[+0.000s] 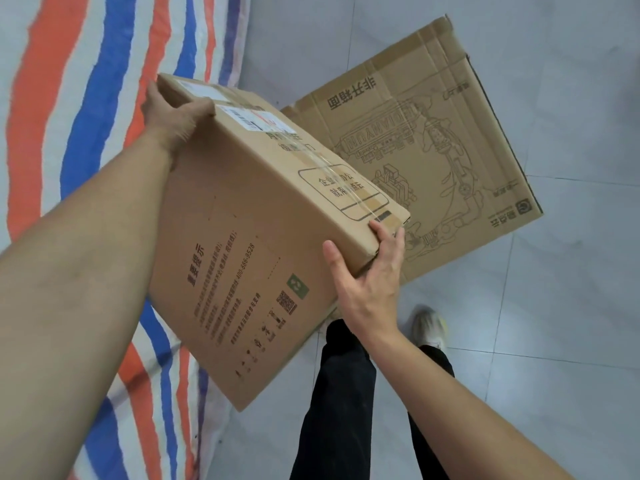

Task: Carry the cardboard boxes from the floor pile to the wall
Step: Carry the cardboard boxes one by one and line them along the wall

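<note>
Grey tiled floor (571,341), striped tarpaulin (69,81)

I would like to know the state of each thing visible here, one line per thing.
Box: taped shut, tilted, held off the floor.
Left hand: grips the box's far corner.
Right hand: grips the box's right corner.
Flat carton: flattened, lying on the floor.
Tarp: spread on the floor.

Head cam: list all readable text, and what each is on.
"重要提示": side of the carried box.
"400-586-3528": same side.
"非开箱面", upside down: flat carton on the floor.
Box-top panel text: partly under tape, unreadable in full.
Shipping label, side fine print: too blurred.
</note>
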Motion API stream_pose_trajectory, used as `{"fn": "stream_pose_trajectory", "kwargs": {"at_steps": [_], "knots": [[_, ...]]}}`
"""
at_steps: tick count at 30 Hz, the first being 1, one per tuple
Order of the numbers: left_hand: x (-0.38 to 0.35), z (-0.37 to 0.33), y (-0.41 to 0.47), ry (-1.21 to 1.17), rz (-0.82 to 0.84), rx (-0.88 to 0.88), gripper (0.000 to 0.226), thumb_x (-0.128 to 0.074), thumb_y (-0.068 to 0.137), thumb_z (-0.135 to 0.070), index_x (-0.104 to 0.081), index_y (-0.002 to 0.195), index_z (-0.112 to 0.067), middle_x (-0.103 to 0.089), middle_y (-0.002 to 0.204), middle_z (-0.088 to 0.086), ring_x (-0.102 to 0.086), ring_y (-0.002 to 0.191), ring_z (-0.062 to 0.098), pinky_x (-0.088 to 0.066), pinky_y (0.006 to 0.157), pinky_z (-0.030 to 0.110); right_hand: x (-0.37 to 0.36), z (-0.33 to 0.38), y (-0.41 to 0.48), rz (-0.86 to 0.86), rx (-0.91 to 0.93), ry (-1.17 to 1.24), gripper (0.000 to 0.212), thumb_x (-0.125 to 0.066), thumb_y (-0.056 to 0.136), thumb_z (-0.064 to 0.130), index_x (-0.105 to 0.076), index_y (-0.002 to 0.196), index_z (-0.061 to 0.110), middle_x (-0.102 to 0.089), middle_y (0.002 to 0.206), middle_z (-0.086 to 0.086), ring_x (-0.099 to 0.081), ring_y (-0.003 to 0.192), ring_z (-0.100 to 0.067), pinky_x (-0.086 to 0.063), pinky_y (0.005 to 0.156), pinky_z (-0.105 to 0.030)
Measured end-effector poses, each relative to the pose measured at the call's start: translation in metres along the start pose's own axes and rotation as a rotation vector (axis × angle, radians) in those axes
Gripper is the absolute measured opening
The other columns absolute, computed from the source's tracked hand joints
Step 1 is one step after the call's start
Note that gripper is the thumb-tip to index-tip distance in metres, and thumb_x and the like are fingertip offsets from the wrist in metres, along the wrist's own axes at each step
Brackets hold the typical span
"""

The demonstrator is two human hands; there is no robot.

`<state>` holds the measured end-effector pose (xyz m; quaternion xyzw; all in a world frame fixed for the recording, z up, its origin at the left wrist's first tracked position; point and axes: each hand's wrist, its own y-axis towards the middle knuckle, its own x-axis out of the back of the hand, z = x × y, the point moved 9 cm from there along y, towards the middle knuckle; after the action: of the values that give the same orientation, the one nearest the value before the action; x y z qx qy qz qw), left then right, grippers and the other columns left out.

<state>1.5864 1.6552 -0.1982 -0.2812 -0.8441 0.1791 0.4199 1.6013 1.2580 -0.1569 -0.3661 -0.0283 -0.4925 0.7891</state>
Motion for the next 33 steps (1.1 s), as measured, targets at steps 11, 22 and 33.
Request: {"fn": "stream_pose_trajectory", "kwargs": {"at_steps": [11,22,33], "knots": [[0.044,0.021,-0.033,0.167,-0.094,0.044,0.119,-0.059,0.053,-0.091,-0.04,0.145,-0.019,-0.022,0.153,0.006,-0.018,0.144,0.023,-0.025,0.116,0.048,0.012,-0.032,-0.051,-0.018,0.075,0.038,0.074,-0.071,0.08,0.058,-0.038,0.141,0.032,-0.004,0.167,-0.006,-0.014,0.143,0.008,-0.018,0.095,0.008],[0.181,0.026,-0.168,0.127,-0.518,0.103,0.081,-0.059,0.074,-0.053,-0.039,0.137,-0.007,-0.049,0.144,0.01,-0.048,0.131,0.029,-0.04,0.107,0.035,0.068,0.028,-0.122,-0.003,0.329,0.127,0.073,-0.072,0.075,0.063,-0.046,0.134,0.028,-0.015,0.166,-0.003,-0.012,0.147,0.009,-0.018,0.102,0.004],[0.262,0.071,-0.479,-0.232,-0.854,0.252,0.076,-0.058,0.081,-0.053,-0.042,0.134,-0.001,-0.051,0.14,0.014,-0.049,0.129,0.03,-0.041,0.104,0.036,0.208,0.135,-0.212,-0.013,0.56,0.329,0.045,-0.074,0.081,0.058,-0.065,0.113,0.028,-0.064,0.123,0.006,-0.056,0.125,-0.017,-0.046,0.105,-0.045]]}}
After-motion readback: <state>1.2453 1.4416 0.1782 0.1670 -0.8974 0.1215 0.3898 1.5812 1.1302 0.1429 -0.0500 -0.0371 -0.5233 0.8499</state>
